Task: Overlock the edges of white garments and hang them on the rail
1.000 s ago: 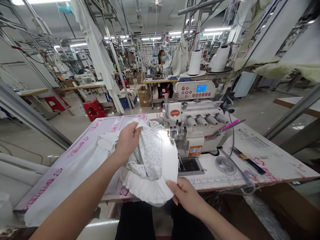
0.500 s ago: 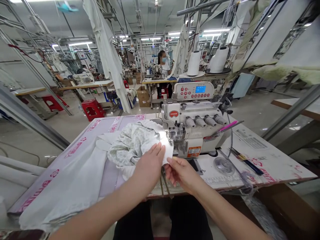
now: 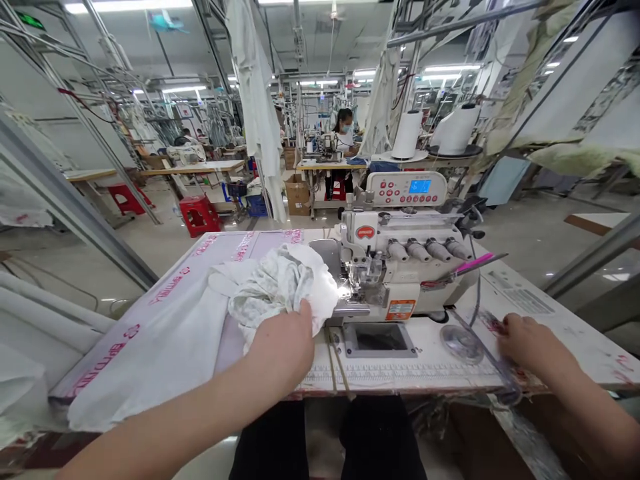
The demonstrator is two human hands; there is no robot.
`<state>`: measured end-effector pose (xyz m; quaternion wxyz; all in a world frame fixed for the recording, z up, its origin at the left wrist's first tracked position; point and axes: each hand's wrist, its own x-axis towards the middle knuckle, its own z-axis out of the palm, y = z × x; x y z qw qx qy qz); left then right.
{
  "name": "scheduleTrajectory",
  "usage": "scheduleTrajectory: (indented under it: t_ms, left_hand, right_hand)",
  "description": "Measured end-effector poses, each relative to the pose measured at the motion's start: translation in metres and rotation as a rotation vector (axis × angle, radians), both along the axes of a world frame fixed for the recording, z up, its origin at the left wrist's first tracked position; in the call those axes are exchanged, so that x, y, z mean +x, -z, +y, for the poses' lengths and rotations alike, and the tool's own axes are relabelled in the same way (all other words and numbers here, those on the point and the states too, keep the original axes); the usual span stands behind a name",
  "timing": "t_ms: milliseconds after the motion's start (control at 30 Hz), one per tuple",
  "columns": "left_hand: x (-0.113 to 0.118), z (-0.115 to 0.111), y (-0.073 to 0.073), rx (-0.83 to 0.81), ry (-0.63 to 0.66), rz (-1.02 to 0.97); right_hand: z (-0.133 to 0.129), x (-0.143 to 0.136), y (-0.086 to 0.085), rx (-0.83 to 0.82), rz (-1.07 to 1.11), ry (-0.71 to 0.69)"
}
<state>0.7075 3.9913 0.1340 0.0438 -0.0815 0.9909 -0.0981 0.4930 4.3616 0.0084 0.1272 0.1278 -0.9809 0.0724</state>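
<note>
A bunched white cloth garment (image 3: pixel 273 283) lies left of the overlock sewing machine (image 3: pixel 410 247), its edge next to the lit needle area. My left hand (image 3: pixel 285 343) is closed on the near side of this cloth, with the thumb on top and the other fingers mostly hidden. A long part of the cloth trails over the left of the table. On the right side of the table, my right hand (image 3: pixel 525 343) has curled fingers, down where a dark slim hand tool lay. The hand hides what it grips there.
A clear round disc (image 3: pixel 461 343) lies by the machine's base. Thread cones (image 3: pixel 407 135) stand behind the control panel (image 3: pixel 407 189). A metal post (image 3: pixel 75 200) slants along the left. A co-worker (image 3: pixel 344 137) sits farther back, and red stools (image 3: pixel 200 215) stand at left.
My right hand has left the cloth and moved right to the slim tool on the table. My left hand stays on the cloth, whose edge is now away from the needle. The view has shifted slightly.
</note>
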Motion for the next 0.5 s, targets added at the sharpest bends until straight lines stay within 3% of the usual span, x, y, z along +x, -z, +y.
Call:
scheduleTrajectory:
  t_ms: [100,200,300,367,500]
  left_hand:
    - [0.003,0.002,0.003,0.002,-0.007,0.001]
    - [0.001,0.0,0.005,0.028,-0.002,0.03]
    - [0.003,-0.002,0.004,0.043,0.004,0.019]
    - [0.005,-0.004,0.003,0.047,0.005,-0.006]
    - [0.007,-0.006,0.003,0.075,0.037,-0.009]
  right_hand:
    - [0.001,0.003,-0.007,0.056,-0.098,0.11]
    - [-0.024,0.033,-0.036,0.028,-0.166,0.113]
    - [-0.082,0.084,-0.073,-0.04,-0.224,-0.104]
    - [-0.128,0.112,-0.091,0.002,-0.149,-0.286]
    - [-0.205,0.131,-0.109,0.184,0.143,-0.358]
